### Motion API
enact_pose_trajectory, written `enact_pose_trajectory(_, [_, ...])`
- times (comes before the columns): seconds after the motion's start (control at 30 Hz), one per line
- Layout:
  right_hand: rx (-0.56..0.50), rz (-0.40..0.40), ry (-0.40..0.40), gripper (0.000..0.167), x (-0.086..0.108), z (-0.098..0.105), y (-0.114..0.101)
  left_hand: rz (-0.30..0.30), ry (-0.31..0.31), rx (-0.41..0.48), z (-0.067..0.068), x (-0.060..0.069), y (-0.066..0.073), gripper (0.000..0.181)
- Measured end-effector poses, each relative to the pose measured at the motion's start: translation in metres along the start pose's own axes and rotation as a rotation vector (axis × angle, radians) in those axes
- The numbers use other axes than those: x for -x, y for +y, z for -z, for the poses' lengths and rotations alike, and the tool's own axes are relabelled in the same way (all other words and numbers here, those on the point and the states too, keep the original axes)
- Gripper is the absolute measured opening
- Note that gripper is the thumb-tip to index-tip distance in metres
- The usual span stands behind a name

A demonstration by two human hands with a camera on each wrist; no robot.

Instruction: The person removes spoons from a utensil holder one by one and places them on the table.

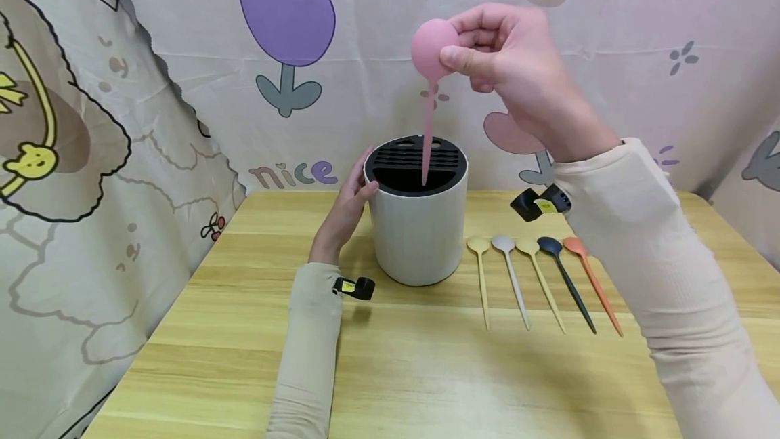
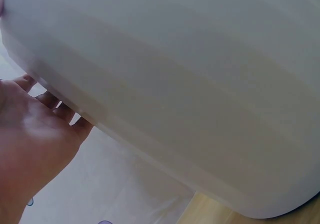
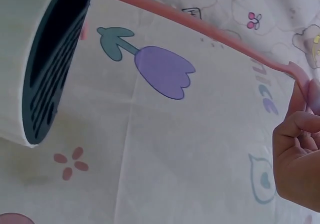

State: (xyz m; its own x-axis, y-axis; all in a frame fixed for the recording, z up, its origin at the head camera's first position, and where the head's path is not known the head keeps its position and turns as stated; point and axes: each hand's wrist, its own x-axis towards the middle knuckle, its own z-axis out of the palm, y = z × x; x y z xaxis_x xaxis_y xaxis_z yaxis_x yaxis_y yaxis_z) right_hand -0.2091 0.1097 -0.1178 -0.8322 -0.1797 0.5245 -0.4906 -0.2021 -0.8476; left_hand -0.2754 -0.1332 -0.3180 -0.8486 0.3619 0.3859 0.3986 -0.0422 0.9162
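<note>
My right hand (image 1: 518, 63) pinches a pink spoon (image 1: 434, 53) by its round bowl, with the handle pointing down. The handle tip is at the large front opening of a white cylindrical utensil holder (image 1: 417, 236); whether it has passed below the rim, I cannot tell. Slots and small holes fill the rest of the holder's black top (image 1: 416, 160). My left hand (image 1: 347, 208) rests against the holder's left side, thumb near the rim. In the left wrist view its fingers (image 2: 62, 112) touch the white wall, their tips partly hidden.
Right of the holder, several spoons lie in a row on the wooden table (image 1: 426, 371): a yellow spoon (image 1: 481, 276), a grey spoon (image 1: 510, 276), another yellow spoon (image 1: 541, 276), a dark blue spoon (image 1: 567, 276) and an orange spoon (image 1: 594, 280). A printed cloth (image 1: 378, 32) hangs behind.
</note>
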Motion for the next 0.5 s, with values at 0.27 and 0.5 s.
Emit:
enact_pose_trajectory(0.27, [0.001,-0.008,0.015,0.016,0.007,0.008,-0.003,0.003,0.001,0.01,-0.002,-0.001,0.001,0.116])
enact_pose_trajectory(0.5, [0.088,-0.04,0.021,0.02,0.018,0.016,0.006,-0.005,0.001,0.015,-0.002,-0.001,0.001,0.117])
